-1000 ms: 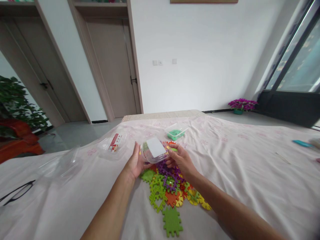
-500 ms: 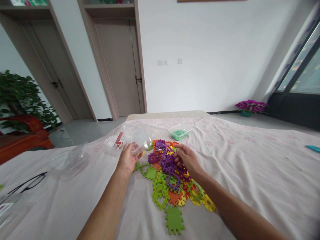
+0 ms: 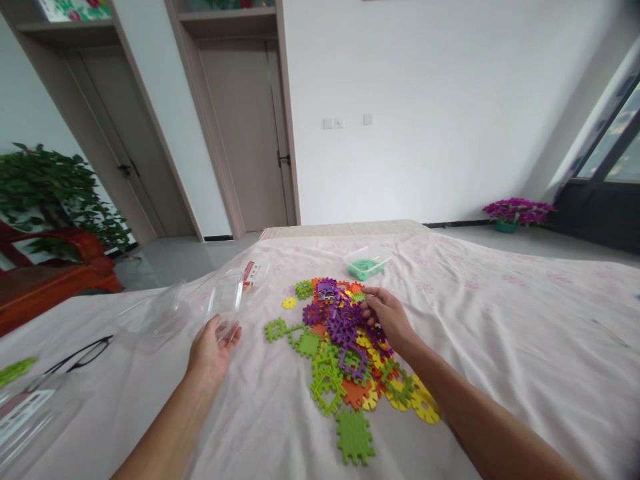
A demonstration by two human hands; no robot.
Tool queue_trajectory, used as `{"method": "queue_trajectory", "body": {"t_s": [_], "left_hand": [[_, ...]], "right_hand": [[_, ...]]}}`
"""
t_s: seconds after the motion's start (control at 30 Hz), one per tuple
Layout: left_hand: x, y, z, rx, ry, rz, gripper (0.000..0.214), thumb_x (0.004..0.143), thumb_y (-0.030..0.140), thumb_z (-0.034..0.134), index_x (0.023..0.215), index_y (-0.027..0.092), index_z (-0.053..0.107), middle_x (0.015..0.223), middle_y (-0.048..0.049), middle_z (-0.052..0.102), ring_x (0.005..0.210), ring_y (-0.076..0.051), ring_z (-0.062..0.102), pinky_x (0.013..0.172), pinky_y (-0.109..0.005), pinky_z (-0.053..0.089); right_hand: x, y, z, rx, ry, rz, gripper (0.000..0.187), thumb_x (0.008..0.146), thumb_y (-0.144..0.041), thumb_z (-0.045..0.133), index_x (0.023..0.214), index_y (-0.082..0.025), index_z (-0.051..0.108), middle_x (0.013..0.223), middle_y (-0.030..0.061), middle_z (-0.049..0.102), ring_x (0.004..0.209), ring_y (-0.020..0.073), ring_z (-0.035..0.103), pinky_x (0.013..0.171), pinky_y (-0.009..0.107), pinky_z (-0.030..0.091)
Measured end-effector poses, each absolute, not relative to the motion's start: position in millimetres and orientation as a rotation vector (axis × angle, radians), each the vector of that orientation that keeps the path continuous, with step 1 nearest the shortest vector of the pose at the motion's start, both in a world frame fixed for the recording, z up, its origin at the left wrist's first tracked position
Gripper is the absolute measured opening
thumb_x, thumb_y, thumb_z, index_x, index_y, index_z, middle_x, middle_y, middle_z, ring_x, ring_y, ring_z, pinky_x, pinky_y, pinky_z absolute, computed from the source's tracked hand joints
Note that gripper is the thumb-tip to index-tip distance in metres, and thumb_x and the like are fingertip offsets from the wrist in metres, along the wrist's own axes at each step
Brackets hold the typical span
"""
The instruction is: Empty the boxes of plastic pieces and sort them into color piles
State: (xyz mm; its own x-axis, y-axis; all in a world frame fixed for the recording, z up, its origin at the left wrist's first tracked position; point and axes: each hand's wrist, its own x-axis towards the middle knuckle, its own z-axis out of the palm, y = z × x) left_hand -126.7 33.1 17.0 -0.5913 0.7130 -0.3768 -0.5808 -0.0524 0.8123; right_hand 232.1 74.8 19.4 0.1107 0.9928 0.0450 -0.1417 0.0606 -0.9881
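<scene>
My left hand is closed on the near edge of a clear plastic container, which is tilted and held left of the pile. My right hand is over the right side of a heap of interlocking plastic pieces, its thumb and fingers drawn together; what they pinch, if anything, is hidden. Purple pieces lie on top near those fingertips. Green pieces, yellow discs and an orange piece spread toward me. One square green piece lies closest. A small yellow disc lies apart on the left.
Behind the pile stands a clear tub with green pieces inside. Further left are another clear container, black-framed glasses and a labelled clear package. A pale flowered cloth covers the surface. A red wooden chair stands beyond.
My left hand has moved left and toward me with the clear container, away from the pile, uncovering the small yellow disc. My right hand has stayed by the purple pieces. The view has shifted slightly left.
</scene>
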Motion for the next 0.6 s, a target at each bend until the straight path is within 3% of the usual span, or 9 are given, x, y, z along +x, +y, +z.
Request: {"method": "queue_trajectory", "body": {"t_s": [0.33,0.6], "left_hand": [[-160,32,-1,0.195,1.47,1.716,0.011,0.09,0.028,0.056,0.091,0.018,0.052,0.085,-0.0047,0.056,0.07,-0.016,0.062,0.059,-0.031,0.058],[-173,68,6,0.285,1.652,1.655,0.011,0.09,0.03,0.05,0.094,0.021,0.045,0.08,0.0013,0.046,0.063,-0.015,0.061,0.056,-0.031,0.056]], "right_hand": [[240,82,14,-1.141,-1.019,1.161,0.021,0.071,-0.022,0.061,0.092,-0.018,0.062,0.064,-0.0014,0.063,0.049,0.009,0.053,0.039,0.017,0.039],[240,78,13,-1.146,-1.009,1.116,0.02,0.073,-0.025,0.061,0.092,-0.018,0.061,0.064,-0.0016,0.062,0.048,0.0086,0.052,0.039,0.017,0.038]]}}
